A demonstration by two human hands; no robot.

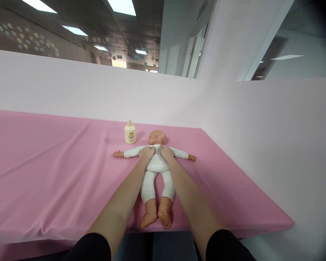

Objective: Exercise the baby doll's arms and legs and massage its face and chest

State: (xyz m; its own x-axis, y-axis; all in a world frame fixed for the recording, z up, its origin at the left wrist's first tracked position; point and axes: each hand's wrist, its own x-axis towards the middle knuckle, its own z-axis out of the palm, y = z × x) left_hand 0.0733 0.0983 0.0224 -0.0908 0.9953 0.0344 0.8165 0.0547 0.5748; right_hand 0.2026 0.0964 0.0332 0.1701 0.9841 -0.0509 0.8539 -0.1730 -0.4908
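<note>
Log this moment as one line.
left hand: on doll | right hand: on doll | bottle: untouched

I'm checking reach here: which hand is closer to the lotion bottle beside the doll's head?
Left, probably. The left hand rests on the doll at its left shoulder, the side where the bottle stands. The right hand lies on the far shoulder and would cross over the head.

There is one baby doll [156, 165] in a white soft suit, lying in the middle of the scene. There is one small cream plastic bottle [130, 133], just to the far left of the doll's head. There is one big pink cloth [51, 170] spread over the table. There are two bare hands, a left hand [147, 152] and a right hand [166, 152], both on the doll.
</note>
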